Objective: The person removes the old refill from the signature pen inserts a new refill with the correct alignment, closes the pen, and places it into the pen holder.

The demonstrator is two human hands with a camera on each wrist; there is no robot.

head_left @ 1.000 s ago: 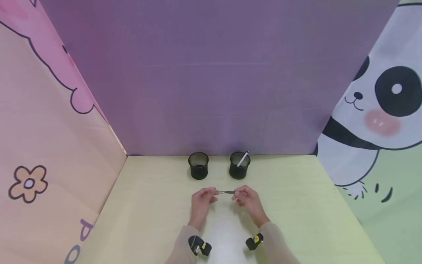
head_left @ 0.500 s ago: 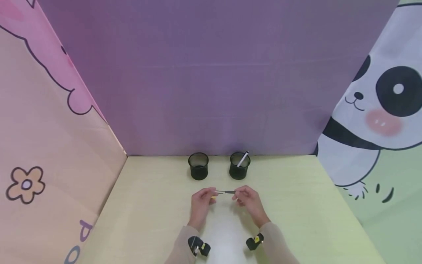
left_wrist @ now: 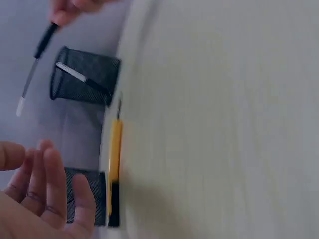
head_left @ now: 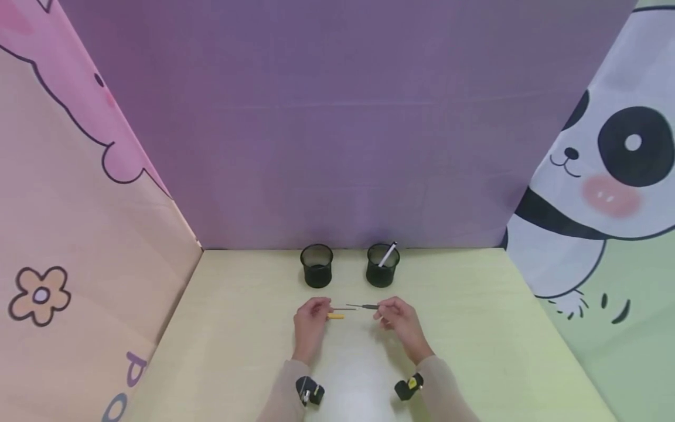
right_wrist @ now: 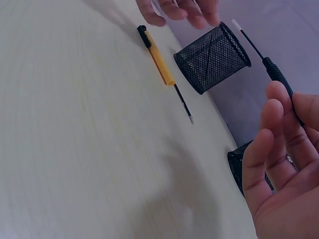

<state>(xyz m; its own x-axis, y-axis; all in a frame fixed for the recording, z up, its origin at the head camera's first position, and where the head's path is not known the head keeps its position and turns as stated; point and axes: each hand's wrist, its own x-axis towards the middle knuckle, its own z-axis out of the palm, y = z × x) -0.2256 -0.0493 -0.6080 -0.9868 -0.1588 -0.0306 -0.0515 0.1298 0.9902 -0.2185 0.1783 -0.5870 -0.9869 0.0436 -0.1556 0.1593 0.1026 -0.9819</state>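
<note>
My right hand (head_left: 399,322) pinches a black ribbed pen grip section (right_wrist: 276,74) between thumb and fingers. A thin refill (left_wrist: 31,78) with a pale end sticks out of it, pointing toward my left hand. The left hand (head_left: 310,323) hovers with loosely bent fingers apart from the thumb, nothing held between them. Just right of it, a yellow pen barrel (right_wrist: 158,59) with a black clip lies on the table (head_left: 253,340). Next to the barrel lies another thin dark refill (right_wrist: 183,103), its end pale; part of it is hidden behind the barrel in the wrist views.
Two black mesh cups stand beyond the hands near the purple back panel (head_left: 337,146): the left cup (head_left: 317,275) and the right cup (head_left: 380,276). A white pen (head_left: 388,254) with a black end leans in the right cup.
My left hand has moved left, away from the barrel and refill, which now show on the table. The right hand has barely moved and still holds the grip section.
</note>
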